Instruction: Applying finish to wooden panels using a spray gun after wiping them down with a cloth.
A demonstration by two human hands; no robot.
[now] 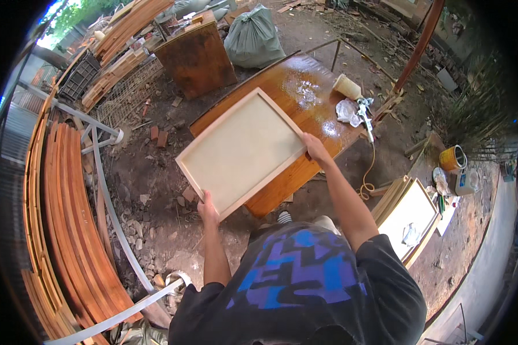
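Note:
A rectangular framed wooden panel (240, 152), pale with a raised border around a recessed middle, is held tilted over a glossy brown tabletop (282, 198). My left hand (208, 206) grips its near-left corner, with the thumb over the border. At the right edge my right hand (315, 147) is closed on the frame, its fingers partly hidden behind it. A spray gun (364, 112) with a yellowish hose rests at the tabletop's right side, beside a cup-shaped container (346, 86) and crumpled clear plastic (347, 111). Whitish wet patches shine on the tabletop's far part.
Similar panels (407, 213) are stacked at my right, with crumpled plastic on top. A yellow can (453, 157) and a translucent jug (467, 181) stand beyond them. Long boards (77, 218) lie left, behind a grey metal frame (101, 164). A stuffed sack (252, 37) sits at the back.

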